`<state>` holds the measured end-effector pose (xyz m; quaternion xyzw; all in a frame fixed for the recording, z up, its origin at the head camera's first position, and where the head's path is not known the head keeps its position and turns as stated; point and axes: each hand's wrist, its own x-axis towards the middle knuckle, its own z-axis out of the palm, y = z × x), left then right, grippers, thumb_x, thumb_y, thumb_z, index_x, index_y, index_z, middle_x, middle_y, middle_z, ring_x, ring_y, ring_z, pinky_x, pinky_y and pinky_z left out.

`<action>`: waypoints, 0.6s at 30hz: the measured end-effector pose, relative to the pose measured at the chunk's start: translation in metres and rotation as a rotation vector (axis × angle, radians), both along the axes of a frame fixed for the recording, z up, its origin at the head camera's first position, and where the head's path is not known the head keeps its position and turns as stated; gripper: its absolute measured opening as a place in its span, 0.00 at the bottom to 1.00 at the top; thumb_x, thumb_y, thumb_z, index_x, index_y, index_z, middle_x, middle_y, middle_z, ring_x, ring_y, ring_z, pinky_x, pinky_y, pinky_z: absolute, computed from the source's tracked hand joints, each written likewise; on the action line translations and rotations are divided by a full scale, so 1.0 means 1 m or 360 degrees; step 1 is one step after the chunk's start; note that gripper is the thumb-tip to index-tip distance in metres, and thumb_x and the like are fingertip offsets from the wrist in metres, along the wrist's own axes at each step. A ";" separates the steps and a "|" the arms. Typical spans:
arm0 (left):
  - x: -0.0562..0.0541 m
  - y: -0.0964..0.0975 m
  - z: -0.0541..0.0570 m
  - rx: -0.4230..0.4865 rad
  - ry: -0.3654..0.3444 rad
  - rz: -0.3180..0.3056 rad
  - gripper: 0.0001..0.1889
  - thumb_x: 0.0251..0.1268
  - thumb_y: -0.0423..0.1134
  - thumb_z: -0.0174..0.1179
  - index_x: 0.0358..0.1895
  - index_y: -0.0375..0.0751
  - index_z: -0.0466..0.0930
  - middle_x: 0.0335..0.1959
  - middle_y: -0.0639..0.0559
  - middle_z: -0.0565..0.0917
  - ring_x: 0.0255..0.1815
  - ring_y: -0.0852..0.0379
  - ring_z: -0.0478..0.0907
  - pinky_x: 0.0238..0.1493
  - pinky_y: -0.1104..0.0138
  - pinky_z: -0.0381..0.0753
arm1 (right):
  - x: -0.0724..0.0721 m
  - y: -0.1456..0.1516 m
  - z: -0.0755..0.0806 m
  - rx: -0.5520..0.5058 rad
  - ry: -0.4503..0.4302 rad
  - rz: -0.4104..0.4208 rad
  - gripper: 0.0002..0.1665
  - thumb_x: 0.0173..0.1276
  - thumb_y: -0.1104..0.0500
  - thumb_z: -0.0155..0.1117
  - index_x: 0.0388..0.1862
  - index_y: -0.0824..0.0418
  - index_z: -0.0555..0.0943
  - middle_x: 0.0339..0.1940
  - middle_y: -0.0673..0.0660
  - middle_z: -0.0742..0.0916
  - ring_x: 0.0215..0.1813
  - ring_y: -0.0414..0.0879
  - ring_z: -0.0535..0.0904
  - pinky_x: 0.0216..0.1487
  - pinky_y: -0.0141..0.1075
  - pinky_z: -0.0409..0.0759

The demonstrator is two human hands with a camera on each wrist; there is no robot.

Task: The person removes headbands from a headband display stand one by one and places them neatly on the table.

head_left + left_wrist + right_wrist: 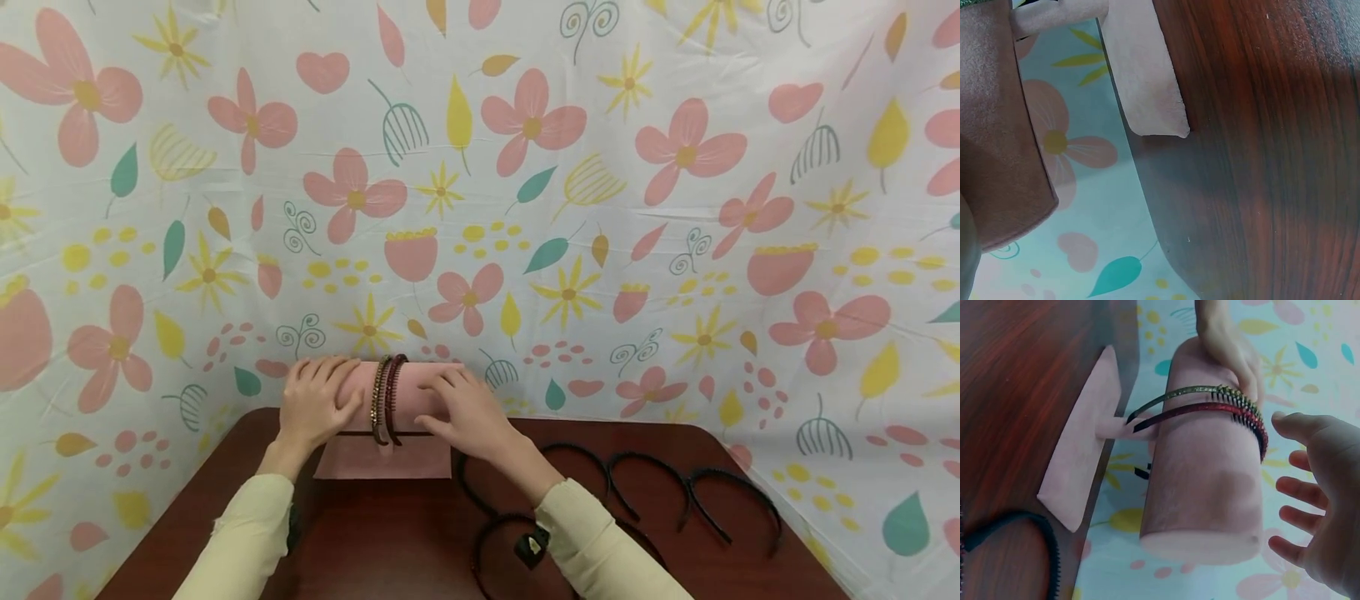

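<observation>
A pink padded cylinder [426,398] stands on a neck above a flat pink base [382,458], near the table's back edge. Around its middle sit two headbands side by side, a gold-green one [1179,394] and a dark red one [1200,409]. My left hand [318,402] rests over the cylinder's left end, thumb pointing toward the headbands. At the right end is my right hand [471,412]; in the right wrist view its fingers are spread beside the cylinder and hold nothing. The left wrist view shows only a sliver of the left hand.
Several dark headbands lie on the brown table [375,542] at the right, one black headband [652,462] among them. Another headband with a dark ornament [531,547] is partly under the right sleeve. Behind the table hangs a flowered cloth [480,208].
</observation>
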<state>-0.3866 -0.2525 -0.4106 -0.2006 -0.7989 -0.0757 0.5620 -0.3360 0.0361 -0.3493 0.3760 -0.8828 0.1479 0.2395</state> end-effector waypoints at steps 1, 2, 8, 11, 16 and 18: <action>0.000 0.000 0.000 -0.0006 0.0010 -0.0003 0.27 0.61 0.59 0.49 0.51 0.45 0.86 0.48 0.43 0.86 0.49 0.40 0.81 0.58 0.42 0.72 | 0.000 -0.003 0.001 0.0010 -0.0007 -0.0002 0.29 0.66 0.42 0.67 0.63 0.50 0.76 0.60 0.53 0.80 0.65 0.53 0.74 0.61 0.56 0.75; 0.000 -0.001 -0.001 -0.0011 0.0021 -0.0008 0.28 0.61 0.59 0.49 0.51 0.45 0.86 0.48 0.43 0.86 0.49 0.40 0.81 0.58 0.42 0.73 | -0.001 -0.005 0.002 0.0024 -0.0016 -0.0015 0.30 0.66 0.41 0.67 0.64 0.49 0.75 0.61 0.53 0.80 0.66 0.53 0.73 0.62 0.57 0.74; -0.001 -0.004 -0.004 -0.0065 0.0057 -0.0021 0.29 0.63 0.62 0.46 0.54 0.46 0.84 0.49 0.43 0.86 0.50 0.39 0.81 0.58 0.42 0.72 | -0.008 -0.021 0.009 0.0101 0.0025 -0.0041 0.36 0.63 0.39 0.69 0.67 0.49 0.74 0.61 0.54 0.80 0.64 0.54 0.75 0.65 0.54 0.72; -0.001 -0.004 -0.006 -0.0101 0.0072 -0.0024 0.30 0.62 0.62 0.46 0.55 0.46 0.84 0.50 0.43 0.85 0.52 0.38 0.80 0.59 0.42 0.72 | -0.013 -0.028 0.012 0.0171 0.0041 -0.0090 0.40 0.62 0.36 0.68 0.69 0.50 0.72 0.62 0.54 0.79 0.65 0.54 0.74 0.65 0.54 0.72; -0.001 -0.005 -0.009 -0.0139 0.0116 -0.0035 0.32 0.60 0.62 0.46 0.57 0.44 0.83 0.51 0.42 0.85 0.53 0.37 0.80 0.60 0.40 0.71 | -0.022 -0.042 0.016 0.0271 -0.0012 -0.0164 0.48 0.58 0.31 0.67 0.74 0.47 0.67 0.68 0.52 0.75 0.70 0.51 0.70 0.65 0.55 0.73; -0.001 -0.005 -0.010 -0.0137 0.0128 -0.0046 0.32 0.61 0.62 0.47 0.57 0.43 0.83 0.51 0.41 0.85 0.53 0.37 0.80 0.61 0.40 0.70 | -0.025 -0.047 0.016 0.0299 -0.0034 -0.0168 0.51 0.57 0.30 0.67 0.76 0.46 0.64 0.69 0.52 0.73 0.71 0.50 0.68 0.66 0.55 0.72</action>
